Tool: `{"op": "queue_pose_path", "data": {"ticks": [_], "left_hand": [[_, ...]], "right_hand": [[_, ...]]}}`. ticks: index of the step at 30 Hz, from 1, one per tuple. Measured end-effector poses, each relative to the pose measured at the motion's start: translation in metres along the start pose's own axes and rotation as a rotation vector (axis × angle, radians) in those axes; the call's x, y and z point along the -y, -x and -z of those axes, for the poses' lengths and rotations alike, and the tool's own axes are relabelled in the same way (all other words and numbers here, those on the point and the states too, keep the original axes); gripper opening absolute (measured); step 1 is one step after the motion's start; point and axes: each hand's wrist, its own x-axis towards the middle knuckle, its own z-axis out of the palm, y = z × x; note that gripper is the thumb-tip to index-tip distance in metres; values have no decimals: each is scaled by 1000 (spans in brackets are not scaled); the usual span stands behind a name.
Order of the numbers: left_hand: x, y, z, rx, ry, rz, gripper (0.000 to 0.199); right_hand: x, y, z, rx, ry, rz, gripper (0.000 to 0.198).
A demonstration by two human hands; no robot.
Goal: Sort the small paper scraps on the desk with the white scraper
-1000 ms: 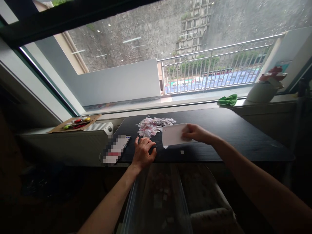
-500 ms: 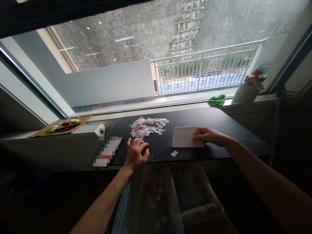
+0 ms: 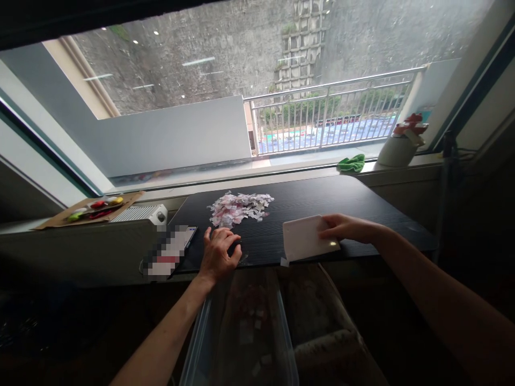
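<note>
My right hand [image 3: 341, 227] grips a flat white plastic scraper [image 3: 302, 238], glossy and thin, tilted with its lower edge near the table's front edge. A small white paper scrap [image 3: 285, 262] lies at the scraper's lower left corner, at the table's edge. My left hand [image 3: 221, 251] rests on the black table [image 3: 322, 195], fingers curved and thumb apart, with nothing visible in it. Just beyond it is a heap of white and pinkish paper scraps [image 3: 237, 209]. Below the table edge stands a clear plastic bin [image 3: 286, 332] with several scraps inside.
A phone-like flat item [image 3: 171, 252], blurred out, lies at the table's left edge. Left of the table are a white heater [image 3: 151, 215] and cardboard [image 3: 56, 215] with colourful objects. A green cloth [image 3: 352, 163] and a pale container [image 3: 396, 150] stand on the windowsill. A sack [image 3: 325, 321] sits beside the bin.
The scraper has tilted and come down toward the table's front edge, and the loose scrap has moved with it to the edge. My left hand keeps its pose; the view has shifted slightly.
</note>
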Motion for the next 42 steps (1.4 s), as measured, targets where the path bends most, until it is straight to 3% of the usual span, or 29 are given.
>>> {"op": "queue_pose_path", "data": {"ticks": [5,10,14,17,21,24,29,37,42], "left_hand": [[-2,0,0,0,8,-5,19],[-1,-1,4,-47,71,61,17],[19,-5,12,-187,143,200,20],[38,-4,13,-255,80,284,18],[49,3,5,-246,-11,321,18],[47,6,-1,-208,-50,306,17],[37,6,1,-146,-74,263,17],[31,6,8,-82,-62,192,17],[30,6,10,-18,-36,155,17]], "right_hand": [[5,11,1,-74,-29,27,39],[10,-5,-17,-261,-91,119,36],[11,-36,-44,-375,-193,240,33],[15,-66,-71,-431,-216,331,30],[27,-106,-111,-427,-166,448,23],[34,-120,-128,-467,-41,481,15],[34,-105,-120,-417,170,473,14],[27,-93,-115,-457,111,430,14],[22,-90,-117,-636,80,390,16]]}}
